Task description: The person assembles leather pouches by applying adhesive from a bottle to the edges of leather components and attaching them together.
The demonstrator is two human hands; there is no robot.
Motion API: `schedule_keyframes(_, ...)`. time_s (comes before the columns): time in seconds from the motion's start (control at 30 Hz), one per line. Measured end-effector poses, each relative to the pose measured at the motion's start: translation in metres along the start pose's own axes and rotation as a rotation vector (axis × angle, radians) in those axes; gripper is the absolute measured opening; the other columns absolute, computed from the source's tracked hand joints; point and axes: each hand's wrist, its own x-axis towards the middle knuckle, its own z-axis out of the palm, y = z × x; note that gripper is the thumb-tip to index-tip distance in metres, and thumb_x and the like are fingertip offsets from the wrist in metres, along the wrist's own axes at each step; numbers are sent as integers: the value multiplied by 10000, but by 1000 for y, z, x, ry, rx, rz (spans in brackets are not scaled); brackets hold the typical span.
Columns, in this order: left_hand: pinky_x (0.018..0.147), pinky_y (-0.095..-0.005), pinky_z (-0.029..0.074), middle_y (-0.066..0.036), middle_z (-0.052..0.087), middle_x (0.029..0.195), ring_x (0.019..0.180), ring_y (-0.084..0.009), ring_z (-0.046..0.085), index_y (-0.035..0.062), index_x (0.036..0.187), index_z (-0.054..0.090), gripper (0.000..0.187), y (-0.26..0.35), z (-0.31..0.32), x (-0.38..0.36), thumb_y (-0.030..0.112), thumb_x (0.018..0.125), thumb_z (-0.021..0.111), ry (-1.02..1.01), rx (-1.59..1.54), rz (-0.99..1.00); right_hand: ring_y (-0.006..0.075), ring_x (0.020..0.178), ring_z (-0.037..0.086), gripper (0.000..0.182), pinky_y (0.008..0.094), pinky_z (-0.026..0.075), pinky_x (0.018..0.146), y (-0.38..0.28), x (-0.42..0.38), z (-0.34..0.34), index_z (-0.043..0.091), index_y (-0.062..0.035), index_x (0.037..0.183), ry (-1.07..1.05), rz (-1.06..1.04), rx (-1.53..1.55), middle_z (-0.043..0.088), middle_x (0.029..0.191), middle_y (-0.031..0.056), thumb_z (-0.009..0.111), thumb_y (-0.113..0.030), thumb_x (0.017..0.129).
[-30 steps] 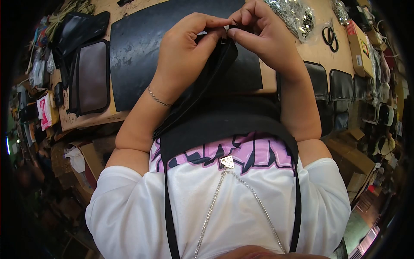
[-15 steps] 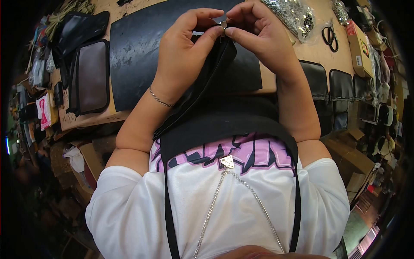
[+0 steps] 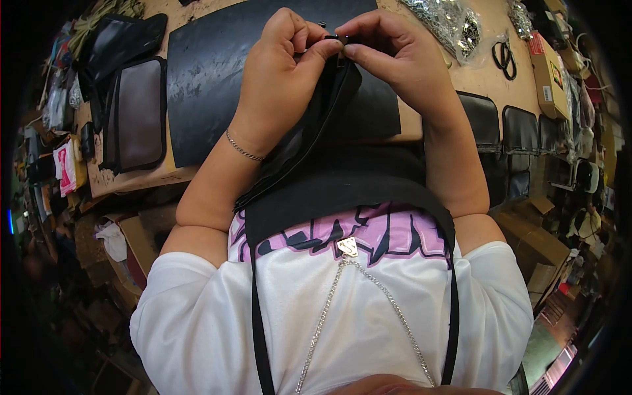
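A black zippered pouch [image 3: 337,89] hangs between my hands and drapes down over my lap, its long edge running toward the lower left. My left hand [image 3: 284,62] pinches its top end with thumb and curled fingers. From the other side, my right hand [image 3: 401,56] closes thumb and index finger at the same spot, the fingertips almost meeting. Just below the thumbs shows a small metal zipper pull [image 3: 341,62]. Part of the fastening is covered by the fingers. Beneath the hands lies a large black mat [image 3: 210,85].
Flat dark cases [image 3: 143,115] are stacked at left. On the right are black scissors [image 3: 504,59], a plastic bag of metal parts [image 3: 454,29] and a cardboard box [image 3: 548,76]. Several black leather-like pieces [image 3: 479,118] line the table's front edge.
My left fingers have curled in and drawn down. The metal ring visible between the fingertips is now mostly hidden. My right index finger has dropped closer to the thumb.
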Motion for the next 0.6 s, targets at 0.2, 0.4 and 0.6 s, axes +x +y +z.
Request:
schedule_keyframes(0.2,761,-216,488,-90,671,913,836,-82,574,72,765,362,359,1,1,0,1,900,686,9,6,-14,58,814,627,171,211,505,713,-15,-2,9,658,6,1063,62,117,-28,688,921,12,674,-30,897)
schedule_keyframes(0.4,762,-211,485,-84,671,902,825,-73,571,72,751,363,365,4,-2,-1,-5,897,688,3,80,-33,93,932,646,180,228,513,840,1,-3,9,663,8,1085,68,-64,-93,695,1001,39,655,-1,906)
schedule_keyframes(0.6,768,-218,488,-76,662,896,828,-76,574,73,748,362,365,1,0,-2,-15,895,685,32,-15,-54,115,859,661,159,244,516,789,2,-5,15,701,-13,1010,142,-221,-209,701,932,58,692,-20,852)
